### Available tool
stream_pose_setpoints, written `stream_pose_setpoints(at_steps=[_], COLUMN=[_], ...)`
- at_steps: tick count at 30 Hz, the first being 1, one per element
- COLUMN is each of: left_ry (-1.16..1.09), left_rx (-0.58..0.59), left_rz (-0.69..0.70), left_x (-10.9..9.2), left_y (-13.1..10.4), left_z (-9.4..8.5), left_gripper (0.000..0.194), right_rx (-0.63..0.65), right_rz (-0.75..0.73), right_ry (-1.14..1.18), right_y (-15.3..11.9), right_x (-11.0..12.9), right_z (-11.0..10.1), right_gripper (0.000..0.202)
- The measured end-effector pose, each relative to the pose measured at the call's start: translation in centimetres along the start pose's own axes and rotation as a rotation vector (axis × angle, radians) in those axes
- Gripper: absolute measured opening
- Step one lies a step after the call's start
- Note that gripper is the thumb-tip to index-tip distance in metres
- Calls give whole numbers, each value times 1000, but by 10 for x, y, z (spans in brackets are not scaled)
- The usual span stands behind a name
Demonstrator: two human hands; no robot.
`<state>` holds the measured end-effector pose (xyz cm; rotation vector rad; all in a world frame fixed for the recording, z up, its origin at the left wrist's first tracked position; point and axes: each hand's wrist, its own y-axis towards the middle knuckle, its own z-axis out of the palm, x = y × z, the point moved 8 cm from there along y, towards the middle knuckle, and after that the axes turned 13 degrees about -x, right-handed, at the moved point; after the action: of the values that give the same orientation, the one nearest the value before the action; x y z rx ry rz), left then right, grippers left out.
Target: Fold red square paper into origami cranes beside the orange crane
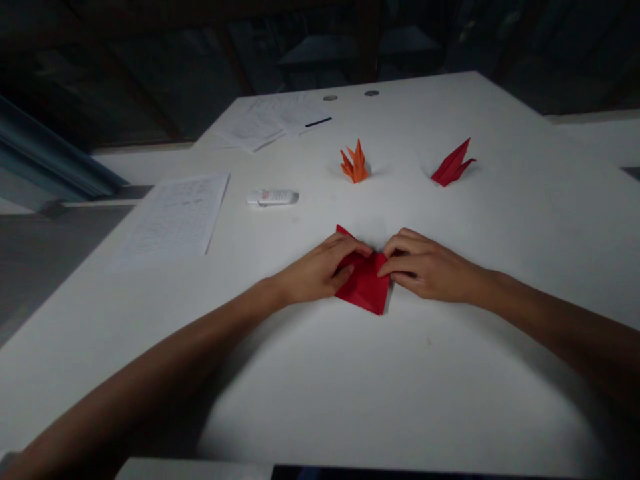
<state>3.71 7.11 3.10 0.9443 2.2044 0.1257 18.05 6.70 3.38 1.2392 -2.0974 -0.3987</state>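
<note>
A folded piece of red paper (367,285) lies on the white table, between my two hands. My left hand (323,268) rests over its left part, with the thumb and fingers gripping the paper from above. At its right edge, my right hand (425,265) pinches the paper between thumb and fingers. The fingertips of both hands are close together near the paper's upper edge. Beyond them stand an orange folded paper figure (355,164) and, farther right, a red folded paper figure (453,164); neither is touched.
On the white table (320,387), a white capped tube (273,197) lies left of the orange figure. A written sheet (175,217) is at the left, more papers (270,120) and a dark pen (319,123) farther back. A dark-topped object (380,473) shows at the near edge.
</note>
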Motion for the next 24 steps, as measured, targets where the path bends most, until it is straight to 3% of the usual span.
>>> stream_pose_setpoints(at_steps=[6,10,12,15,18,21,23,24], left_ry=[-74,-80,-88,-87,-59,-16,11,6], left_rx=[43,-36,-70,-67,-74,-126,-181,-204], left_rz=[24,-43,-49,-45,-44,-34,-36,-47], left_x=[-1,4,3,3,4,5,7,9], left_y=[-3,-3,-3,-1,-1,-2,-2,-2], left_z=[4,2,1,2,3,1,-3,-6], left_gripper=[48,60,65,64,63,63,60,56], right_rx=[-27,-150,-165,-108,-132,-106,-5,45], right_rz=[0,179,251,271,284,174,40,-13], right_ry=[-4,-79,-92,-77,-186,-311,-340,-341], right_y=[1,1,0,-2,-3,-3,-3,-3], right_x=[7,4,5,10,10,21,34,40], right_z=[-4,-1,4,15,13,13,20,24], right_gripper=[17,16,31,35,42,29,15,19])
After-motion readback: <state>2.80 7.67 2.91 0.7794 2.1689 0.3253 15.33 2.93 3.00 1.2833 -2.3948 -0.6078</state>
